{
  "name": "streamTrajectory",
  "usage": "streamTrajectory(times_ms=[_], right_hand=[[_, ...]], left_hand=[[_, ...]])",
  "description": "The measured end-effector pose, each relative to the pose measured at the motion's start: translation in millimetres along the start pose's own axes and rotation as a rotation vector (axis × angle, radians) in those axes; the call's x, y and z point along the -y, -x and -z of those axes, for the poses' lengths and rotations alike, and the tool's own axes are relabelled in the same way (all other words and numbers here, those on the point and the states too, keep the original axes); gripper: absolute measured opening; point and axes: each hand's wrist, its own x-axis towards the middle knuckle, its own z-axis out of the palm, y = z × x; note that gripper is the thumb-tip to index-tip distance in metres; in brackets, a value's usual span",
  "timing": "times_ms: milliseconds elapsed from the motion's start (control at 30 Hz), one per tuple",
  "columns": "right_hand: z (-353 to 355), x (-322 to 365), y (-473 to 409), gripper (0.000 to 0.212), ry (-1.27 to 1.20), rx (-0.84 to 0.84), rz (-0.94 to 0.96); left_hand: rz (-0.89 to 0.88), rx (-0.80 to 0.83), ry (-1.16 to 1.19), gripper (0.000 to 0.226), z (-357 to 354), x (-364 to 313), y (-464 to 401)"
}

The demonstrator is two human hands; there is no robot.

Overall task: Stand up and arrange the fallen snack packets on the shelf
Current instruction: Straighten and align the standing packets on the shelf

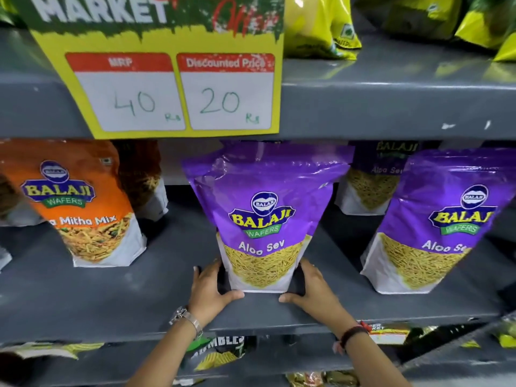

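A purple Aloo Sev packet stands upright in the middle of the grey shelf. My left hand grips its lower left corner and my right hand grips its lower right corner, thumbs resting on the shelf in front. A second purple Aloo Sev packet stands at the right, leaning slightly left. Behind the gap between the two stands another purple packet. An orange Mitha Mix packet stands at the left, tilted, with a darker packet behind it.
A yellow price sign reading 40 and 20 hangs from the shelf above. Yellow-green packets sit on that upper shelf. Below, more snack packets lie on the lower shelf. Bare shelf shows between the orange and middle purple packets.
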Motion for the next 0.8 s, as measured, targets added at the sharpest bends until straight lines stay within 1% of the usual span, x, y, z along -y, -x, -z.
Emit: streamTrajectory(times_ms=[67,133,300,367,467,533,600,633,667,700,733,800], right_hand=[[-2.5,-0.9,1.1,0.067,0.012,-0.037,-0.022],[-2.8,-0.9,1.0,0.059,0.018,-0.053,-0.02],[-0.6,-0.6,2.5,0.062,0.033,-0.047,0.006],[-0.8,-0.3,3.7,0.06,0.024,-0.054,0.015],[-1.2,2.1,4.3,0.057,0.03,-0.071,0.026],[-0.9,1.5,4.8,0.06,0.041,-0.065,0.016],[-0.6,-1.0,7.5,0.072,0.02,-0.066,0.001],[-0.8,-1.3,10.3,0.082,-0.015,-0.095,0.002],[-1.1,0.1,15.0,0.091,-0.047,-0.164,-0.005],[-2.4,3.3,21.4,0.097,-0.059,-0.267,-0.017],[-3.5,8.6,29.0,0.098,-0.049,-0.385,-0.021],[-6.7,20.8,43.9,0.089,0.028,-0.564,0.053]], left_hand=[[0.001,-0.003,0.008,0.096,-1.6,-0.6,0.7],[0.011,-0.03,0.019,0.088,-3.4,0.9,2.2],[-0.007,-0.038,-0.009,0.075,-6.0,4.6,3.5],[-0.012,-0.049,-0.025,0.067,-7.1,5.2,3.5],[-0.015,-0.05,-0.044,0.061,-7.3,4.9,4.1],[-0.011,-0.063,-0.04,0.058,-7.9,3.1,7.3],[-0.001,-0.063,-0.01,0.066,-8.8,2.4,12.1],[-0.002,-0.064,0.012,0.075,-9.6,3.9,14.7],[-0.013,-0.076,0.039,0.083,-10.0,6.0,17.4],[-0.033,-0.103,0.06,0.089,-8.5,9.2,21.2],[-0.053,-0.152,0.065,0.094,-4.9,11.9,25.8],[-0.105,-0.282,0.009,0.097,4.2,20.6,33.2]])
